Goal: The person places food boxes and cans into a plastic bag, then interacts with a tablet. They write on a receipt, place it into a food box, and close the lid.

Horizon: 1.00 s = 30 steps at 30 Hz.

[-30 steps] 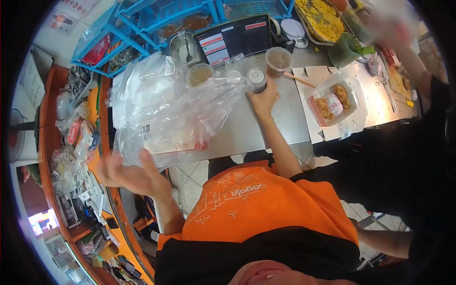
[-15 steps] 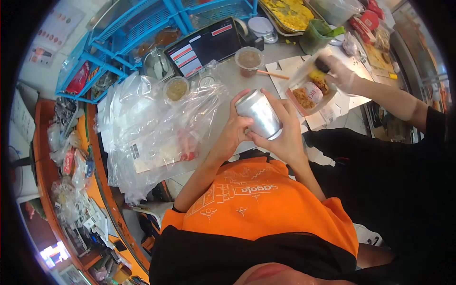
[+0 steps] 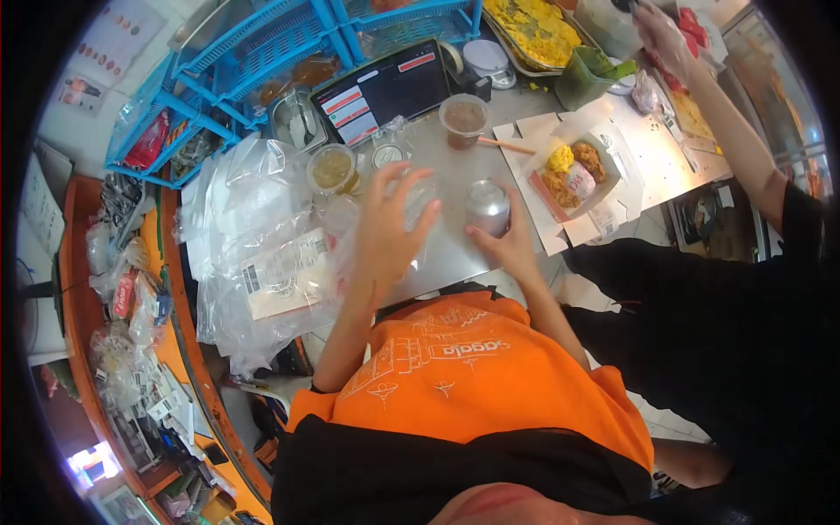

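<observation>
A plain silver can [image 3: 487,210] is upright at the steel counter, and my right hand [image 3: 514,243] is wrapped round its right side. To the left, my left hand [image 3: 391,223] has its fingers spread, holding nothing, over the edge of the clear plastic bags [image 3: 223,201]. Beyond that hand are a lidded cup of pale contents [image 3: 332,169] and a can top [image 3: 388,156] in clear plastic. A lidded cup of brown drink [image 3: 463,118] stands farther back. Right of the silver can, an open paper box [image 3: 612,175] holds fried pieces, something yellow and a printed wrapped item.
A tablet screen [image 3: 381,92] leans at the back before blue plastic racks [image 3: 254,52]. A tray of yellow food [image 3: 534,35] and a green container [image 3: 582,79] are farther right. Another person's arm [image 3: 735,122] reaches over the right side. Orange shelves [image 3: 179,289] line the left.
My left hand has let go of the silver can and moved left, opening. The right hand has lowered the can toward the counter. The other person's hand has moved from the food box to the far right.
</observation>
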Each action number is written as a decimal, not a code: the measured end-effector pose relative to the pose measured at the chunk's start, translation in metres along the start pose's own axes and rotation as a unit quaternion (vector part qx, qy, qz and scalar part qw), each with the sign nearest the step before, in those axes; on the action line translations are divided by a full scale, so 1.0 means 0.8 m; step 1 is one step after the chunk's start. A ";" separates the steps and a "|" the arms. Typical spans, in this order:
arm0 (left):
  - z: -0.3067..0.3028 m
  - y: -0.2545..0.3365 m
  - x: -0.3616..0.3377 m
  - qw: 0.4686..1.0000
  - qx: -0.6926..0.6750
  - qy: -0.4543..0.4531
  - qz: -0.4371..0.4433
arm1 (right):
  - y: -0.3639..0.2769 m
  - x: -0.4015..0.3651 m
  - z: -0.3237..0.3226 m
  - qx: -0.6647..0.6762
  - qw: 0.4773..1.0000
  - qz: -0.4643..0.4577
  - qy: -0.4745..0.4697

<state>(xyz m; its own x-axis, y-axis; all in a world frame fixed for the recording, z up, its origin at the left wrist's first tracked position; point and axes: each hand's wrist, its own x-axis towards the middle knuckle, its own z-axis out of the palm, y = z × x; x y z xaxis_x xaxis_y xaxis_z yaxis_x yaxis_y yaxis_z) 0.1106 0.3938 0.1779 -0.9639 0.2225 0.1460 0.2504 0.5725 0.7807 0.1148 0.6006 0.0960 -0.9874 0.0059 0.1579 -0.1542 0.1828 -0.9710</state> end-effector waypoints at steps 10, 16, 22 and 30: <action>-0.008 -0.064 -0.108 0.988 -0.023 -0.088 -0.126 | 0.012 0.032 0.050 -0.169 0.947 -0.265 0.060; 0.010 -0.126 -0.101 0.896 -0.385 0.061 -0.211 | 0.060 0.142 0.161 -0.020 0.982 -0.069 -0.176; -0.012 -0.103 -0.078 0.990 -0.096 0.040 -0.094 | 0.026 0.127 0.148 -0.107 0.978 -0.179 0.000; -0.055 -0.004 -0.005 0.962 -0.152 0.129 -0.189 | -0.120 0.109 0.080 0.224 0.967 0.037 -0.112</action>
<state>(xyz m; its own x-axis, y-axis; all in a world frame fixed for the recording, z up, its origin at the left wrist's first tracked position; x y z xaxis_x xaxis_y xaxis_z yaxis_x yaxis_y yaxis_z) 0.1097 0.3561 0.2014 -0.9810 -0.1816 -0.0682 -0.1227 0.3080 0.9434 0.0412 0.5206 0.1918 -0.9714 -0.2194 0.0909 -0.0327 -0.2553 -0.9663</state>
